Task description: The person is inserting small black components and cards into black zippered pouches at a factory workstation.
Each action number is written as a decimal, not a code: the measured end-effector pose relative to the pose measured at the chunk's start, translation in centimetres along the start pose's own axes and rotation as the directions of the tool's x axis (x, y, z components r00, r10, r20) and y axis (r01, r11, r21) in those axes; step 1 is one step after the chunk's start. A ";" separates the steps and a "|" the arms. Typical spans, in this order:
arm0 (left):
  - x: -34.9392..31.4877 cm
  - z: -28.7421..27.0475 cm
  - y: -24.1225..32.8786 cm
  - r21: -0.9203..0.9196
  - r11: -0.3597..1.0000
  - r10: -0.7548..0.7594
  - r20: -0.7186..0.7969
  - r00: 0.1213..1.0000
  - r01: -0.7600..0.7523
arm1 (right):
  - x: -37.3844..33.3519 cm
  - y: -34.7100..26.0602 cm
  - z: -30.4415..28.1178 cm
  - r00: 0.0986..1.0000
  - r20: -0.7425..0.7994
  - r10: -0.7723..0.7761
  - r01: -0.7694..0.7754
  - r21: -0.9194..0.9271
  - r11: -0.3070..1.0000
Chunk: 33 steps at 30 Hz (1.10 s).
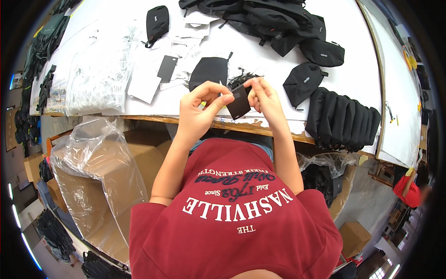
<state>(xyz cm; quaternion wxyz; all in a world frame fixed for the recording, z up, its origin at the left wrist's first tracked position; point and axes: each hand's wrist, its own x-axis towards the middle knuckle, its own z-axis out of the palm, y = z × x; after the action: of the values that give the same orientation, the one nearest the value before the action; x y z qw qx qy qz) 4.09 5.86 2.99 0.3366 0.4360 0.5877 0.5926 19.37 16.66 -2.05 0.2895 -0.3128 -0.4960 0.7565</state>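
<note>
A small black hang tag (pixel 239 103) hangs between my hands over the table's near edge. My right hand (pixel 265 96) pinches its upper corner between thumb and fingers. My left hand (pixel 202 104) is closed in a pinch just left of the tag; what its fingertips hold is too small to make out. Right behind the hands lies a tangled bunch of thin black cords (pixel 245 80). A black zip pouch (pixel 210 70) lies flat behind my left hand. Another black card tag (pixel 167 68) rests on white papers further left.
A pile of black pouches (pixel 274 21) covers the table's far side. A row of black pouches (pixel 341 118) stands at the right, near single pouches (pixel 304 83). Clear plastic bags (pixel 100 69) lie left. Below stands a plastic-lined carton (pixel 93 181).
</note>
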 end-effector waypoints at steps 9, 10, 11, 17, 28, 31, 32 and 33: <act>-1.1 -0.7 0.9 0.071 0.997 -0.009 0.397 0.918 -0.022 | 1.8 5.1 1.4 0.916 0.108 0.386 -0.386 -0.024 0.922; -1.1 -0.9 1.0 0.109 0.993 -0.002 0.441 0.897 -0.051 | 2.3 5.3 1.4 0.918 0.123 0.376 -0.379 0.002 0.925; -1.1 -1.1 1.0 0.108 0.993 -0.002 0.444 0.896 -0.051 | 2.7 5.3 1.2 0.919 0.120 0.375 -0.379 0.003 0.926; -0.1 -2.9 0.1 0.198 0.944 0.211 0.255 0.944 -0.264 | 3.5 4.0 0.9 0.980 0.187 0.068 0.012 -0.395 0.919; 0.0 -4.9 -1.1 0.743 0.504 0.387 0.262 0.884 -0.441 | -1.4 -6.3 3.3 0.930 0.366 -0.028 0.334 -0.812 0.478; 0.2 -5.0 -1.3 0.678 0.487 0.427 0.366 0.827 -0.551 | -1.5 -6.4 3.2 0.937 0.343 -0.060 0.327 -0.807 0.492; 0.2 -5.0 -1.5 0.678 0.488 0.425 0.365 0.828 -0.549 | -1.5 -6.5 3.2 0.943 0.327 -0.061 0.313 -0.810 0.496; 0.1 -4.9 -1.8 0.645 0.536 0.420 0.357 0.835 -0.545 | -1.5 -6.4 3.1 0.938 0.335 -0.085 0.331 -0.801 0.499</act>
<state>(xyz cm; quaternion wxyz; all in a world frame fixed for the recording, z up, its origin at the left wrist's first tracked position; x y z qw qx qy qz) -0.66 4.10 1.54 0.0043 0.7228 0.5996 0.3437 18.79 15.91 5.19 0.1254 -0.2526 -0.8666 0.4116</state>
